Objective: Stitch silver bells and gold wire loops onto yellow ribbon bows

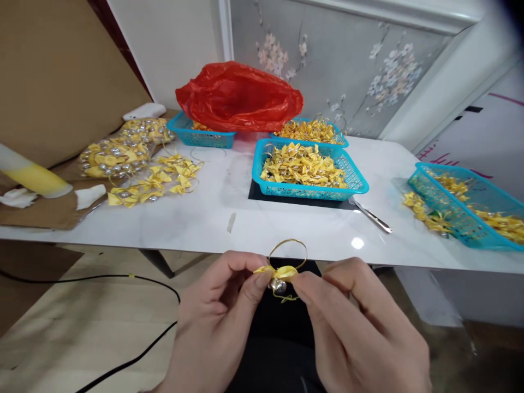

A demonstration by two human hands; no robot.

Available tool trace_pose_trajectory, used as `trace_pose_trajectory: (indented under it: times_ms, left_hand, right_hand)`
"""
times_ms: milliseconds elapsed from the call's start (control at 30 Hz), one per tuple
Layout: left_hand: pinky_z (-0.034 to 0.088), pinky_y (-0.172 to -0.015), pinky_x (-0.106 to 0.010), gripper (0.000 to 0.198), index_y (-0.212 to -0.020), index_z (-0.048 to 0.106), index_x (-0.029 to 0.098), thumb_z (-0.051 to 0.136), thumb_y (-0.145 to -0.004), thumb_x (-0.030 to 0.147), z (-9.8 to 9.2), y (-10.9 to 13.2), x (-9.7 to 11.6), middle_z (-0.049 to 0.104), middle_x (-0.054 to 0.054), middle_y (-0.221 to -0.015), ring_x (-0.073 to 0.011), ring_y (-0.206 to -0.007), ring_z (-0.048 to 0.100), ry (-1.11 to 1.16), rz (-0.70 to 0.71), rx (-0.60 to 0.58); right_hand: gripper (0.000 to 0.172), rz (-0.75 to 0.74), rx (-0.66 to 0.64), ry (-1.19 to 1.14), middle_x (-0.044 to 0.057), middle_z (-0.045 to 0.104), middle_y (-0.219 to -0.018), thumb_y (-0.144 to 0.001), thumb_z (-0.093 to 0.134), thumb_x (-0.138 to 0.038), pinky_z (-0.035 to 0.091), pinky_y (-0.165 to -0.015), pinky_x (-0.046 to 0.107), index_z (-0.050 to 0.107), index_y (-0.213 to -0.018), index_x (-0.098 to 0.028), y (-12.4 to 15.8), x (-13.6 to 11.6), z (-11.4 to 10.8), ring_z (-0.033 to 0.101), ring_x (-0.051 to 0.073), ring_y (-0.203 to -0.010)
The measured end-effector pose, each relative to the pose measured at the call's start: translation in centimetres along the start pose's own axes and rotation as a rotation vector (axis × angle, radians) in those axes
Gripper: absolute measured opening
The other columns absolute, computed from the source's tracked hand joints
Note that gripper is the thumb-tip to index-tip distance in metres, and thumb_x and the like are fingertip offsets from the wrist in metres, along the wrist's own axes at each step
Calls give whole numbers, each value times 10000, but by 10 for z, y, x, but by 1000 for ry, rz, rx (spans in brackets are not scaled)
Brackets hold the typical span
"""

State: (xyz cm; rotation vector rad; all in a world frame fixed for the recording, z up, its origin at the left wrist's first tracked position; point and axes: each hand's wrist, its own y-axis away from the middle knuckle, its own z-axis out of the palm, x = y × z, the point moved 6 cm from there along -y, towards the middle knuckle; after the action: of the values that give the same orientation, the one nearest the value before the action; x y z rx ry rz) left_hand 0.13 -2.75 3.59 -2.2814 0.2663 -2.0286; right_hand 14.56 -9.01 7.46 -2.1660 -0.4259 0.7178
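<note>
Between my two hands, just off the table's front edge, is a yellow ribbon bow point(285, 272) with silver bells point(279, 285) under it. A thin gold cord loop point(305, 252) stands up above the bow, and a loose thread end point(290, 298) hangs below the bells. My left hand point(223, 311) pinches the bow's left side between thumb and forefinger. On the other side, the thumb and forefinger of my right hand point(356, 316) close on the bow's right tip. The remaining fingers of both hands are curled in and partly hidden.
A blue basket point(309, 191) of yellow bows stands mid-table, with a small metal tool point(372, 216) beside it. Behind are a red plastic bag point(229, 98) and more baskets. Another blue basket point(470, 213) sits right. Bow pieces point(155, 180) and bagged bells point(114, 155) lie left.
</note>
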Motion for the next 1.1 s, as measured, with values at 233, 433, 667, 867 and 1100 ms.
trace_pose_trajectory:
  times_ms: [233, 433, 667, 867, 1100]
  left_hand:
    - [529, -606, -148, 111, -819, 702, 300, 662, -870, 210, -4, 3, 1, 733, 57, -758, -112, -664, 661, -74, 27, 14]
    - [543, -605, -165, 92, -815, 708, 293, 676, -855, 216, -4, 4, 1, 752, 47, -776, -128, -675, 683, -92, 40, 35]
    - [544, -625, -158, 98, -824, 707, 301, 675, -858, 215, -3, 3, 1, 757, 53, -800, -125, -706, 691, -105, 40, 21]
    - [552, -632, -185, 82, -823, 715, 283, 676, -858, 219, -4, 5, 1, 757, 33, -792, -144, -710, 693, -113, 42, 24]
    - [542, -634, -164, 106, -820, 715, 309, 675, -859, 219, -3, 7, 2, 756, 61, -794, -128, -716, 691, -121, 68, 19]
  right_hand:
    - [186, 43, 0, -9, 17, 437, -732, -855, 621, 46, 360, -484, 231, 669, -950, -106, 1, -1, 0, 424, 99, -607]
    - [182, 52, -14, -14, 20, 446, -736, -858, 629, 41, 347, -484, 235, 663, -961, -105, 1, 1, 1, 421, 102, -619]
    - [187, 33, -8, -18, 26, 451, -755, -859, 611, 59, 363, -496, 230, 665, -965, -85, 1, 1, 1, 430, 98, -639]
    - [172, 17, -20, -27, 29, 439, -748, -870, 606, 44, 358, -498, 232, 669, -969, -82, 1, 3, 2, 425, 105, -637]
    - [175, 8, -35, -42, 31, 453, -746, -877, 615, 33, 380, -514, 239, 670, -1000, -80, 1, 2, 4, 436, 113, -640]
